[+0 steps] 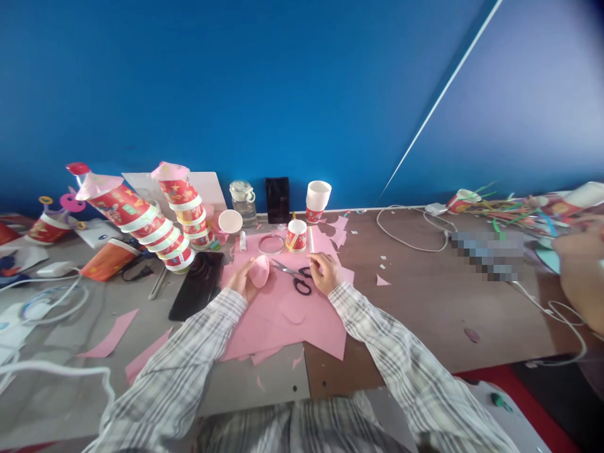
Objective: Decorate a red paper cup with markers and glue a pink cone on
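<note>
My left hand (243, 281) is closed on a pink paper cone (259, 271), its round side facing right. My right hand (324, 273) hovers just right of the scissors (297, 275), its fingers loosely bent and slightly apart, with nothing visible in them. The scissors have black handles and lie on pink paper sheets (283, 327), blades pointing up and left toward the cone. Beyond the hands stand a red-and-white paper cup (296, 236) and a roll of clear tape (271, 245). A thin white strip (311, 240) lies beside the cup.
Two towers of stacked paper cups (141, 223) (186, 207) with pink tops stand at left, near a black phone (197, 286). At the back are a glass jug (243, 202), an upright phone (277, 200) and stacked cups (318, 200). Another person's arm (580, 277) reaches in at right.
</note>
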Demonstrator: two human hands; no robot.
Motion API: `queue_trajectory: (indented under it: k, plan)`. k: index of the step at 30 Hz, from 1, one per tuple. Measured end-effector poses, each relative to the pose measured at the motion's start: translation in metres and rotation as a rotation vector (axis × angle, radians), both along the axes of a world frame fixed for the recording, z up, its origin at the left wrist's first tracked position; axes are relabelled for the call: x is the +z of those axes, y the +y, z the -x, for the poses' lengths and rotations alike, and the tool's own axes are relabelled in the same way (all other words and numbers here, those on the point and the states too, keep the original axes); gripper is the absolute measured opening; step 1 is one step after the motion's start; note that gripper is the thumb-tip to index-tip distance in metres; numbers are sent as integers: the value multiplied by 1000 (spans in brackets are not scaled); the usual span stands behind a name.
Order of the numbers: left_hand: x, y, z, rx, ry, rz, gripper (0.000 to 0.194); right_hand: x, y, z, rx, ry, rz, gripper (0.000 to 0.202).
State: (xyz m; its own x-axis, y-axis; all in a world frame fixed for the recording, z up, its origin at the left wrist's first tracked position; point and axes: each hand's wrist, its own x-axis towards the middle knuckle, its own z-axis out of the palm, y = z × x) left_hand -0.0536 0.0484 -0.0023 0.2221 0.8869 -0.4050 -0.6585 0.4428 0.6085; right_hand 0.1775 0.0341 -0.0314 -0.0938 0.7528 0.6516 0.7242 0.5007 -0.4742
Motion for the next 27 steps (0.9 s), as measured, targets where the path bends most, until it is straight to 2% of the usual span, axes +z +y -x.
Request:
queue_trajectory:
  k: [7, 15, 22, 27]
  plan:
    - [0, 0, 1, -22, 13, 27, 28, -1, -1, 0, -35, 16, 73, 22]
    - [-2, 0, 2, -33, 18, 5, 25, -1, -1, 5, 26, -96, 126, 15]
    - [3, -3, 0, -58, 4, -56, 25, 6, -14, 9, 43, -394, 131, 26]
    - [5, -4, -1, -58, 4, -79, 23, 7, -16, 7, 41, -439, 177, 28]
